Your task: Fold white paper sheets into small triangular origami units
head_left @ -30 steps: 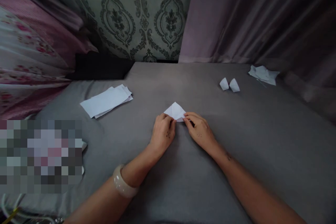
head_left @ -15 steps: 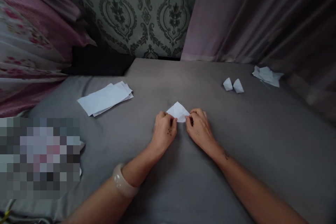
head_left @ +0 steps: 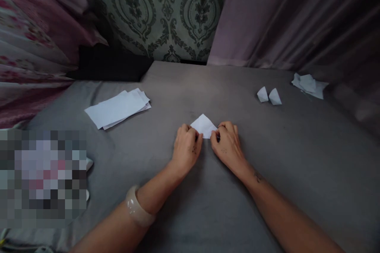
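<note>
A small white sheet of folded paper [head_left: 204,126] lies low over the grey cloth, one corner pointing away from me. My left hand [head_left: 187,144] pinches its left side between thumb and fingers. On the opposite side, my right hand [head_left: 227,141] grips the paper in the same way, with the thumb near the lower edge. Both hands cover the side corners of the paper. A pale bangle [head_left: 138,207] circles my left forearm.
A stack of white paper sheets [head_left: 118,108] lies to the left. Two small folded paper shapes [head_left: 274,97] stand at the right, with a pile of white paper pieces [head_left: 308,84] farther off. A black folded cloth [head_left: 109,65] sits at the back left. A blurred-out patch [head_left: 44,178] hides the near left.
The view has tilted and shifted slightly. Both hands keep hold of the paper; the small flap seen near its lower right edge no longer shows.
</note>
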Available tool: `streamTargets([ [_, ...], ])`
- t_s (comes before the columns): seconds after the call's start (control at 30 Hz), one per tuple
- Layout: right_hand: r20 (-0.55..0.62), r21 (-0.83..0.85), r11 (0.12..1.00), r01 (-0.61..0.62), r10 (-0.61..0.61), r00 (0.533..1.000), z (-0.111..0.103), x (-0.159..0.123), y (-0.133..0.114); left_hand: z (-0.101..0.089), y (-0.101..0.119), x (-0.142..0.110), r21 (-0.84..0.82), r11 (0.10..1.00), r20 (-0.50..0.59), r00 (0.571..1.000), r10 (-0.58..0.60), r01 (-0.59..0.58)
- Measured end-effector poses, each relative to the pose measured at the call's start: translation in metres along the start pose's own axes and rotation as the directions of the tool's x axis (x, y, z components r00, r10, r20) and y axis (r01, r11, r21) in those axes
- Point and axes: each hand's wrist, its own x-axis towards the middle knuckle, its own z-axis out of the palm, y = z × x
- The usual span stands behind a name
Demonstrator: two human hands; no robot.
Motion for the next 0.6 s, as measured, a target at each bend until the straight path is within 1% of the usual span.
streamTargets([
  [0.17, 0.043, -0.017, 1.0, -0.006, 0.006, 0.999, -0.0008, -0.0002, 0.0, -0.0039, 0.0027, -0.0019, 0.032, 0.999, -0.001, 1.0, 0.018, -0.018],
  [0.4, 0.086, -0.01, 1.0, -0.023, 0.024, 0.996, -0.003, 0.0001, -0.0006, -0.0058, 0.0038, -0.0013, 0.066, 0.998, 0.031, 0.999, 0.021, -0.023],
  [0.5, 0.099, -0.017, 1.0, -0.019, 0.02, 0.995, -0.0049, 0.0003, -0.0028, -0.0069, 0.0043, -0.0001, 0.112, 0.993, 0.048, 0.999, 0.026, -0.032],
  [0.57, 0.112, -0.041, 0.999, -0.021, 0.025, 0.993, -0.0063, -0.0002, -0.0045, -0.0075, 0.0036, 0.0018, 0.161, 0.984, 0.066, 0.996, 0.064, -0.074],
  [0.6, 0.119, -0.061, 0.998, -0.026, 0.033, 0.992, -0.007, -0.0007, -0.0048, -0.0078, 0.0028, 0.0031, 0.182, 0.977, 0.082, 0.992, 0.1, -0.114],
])
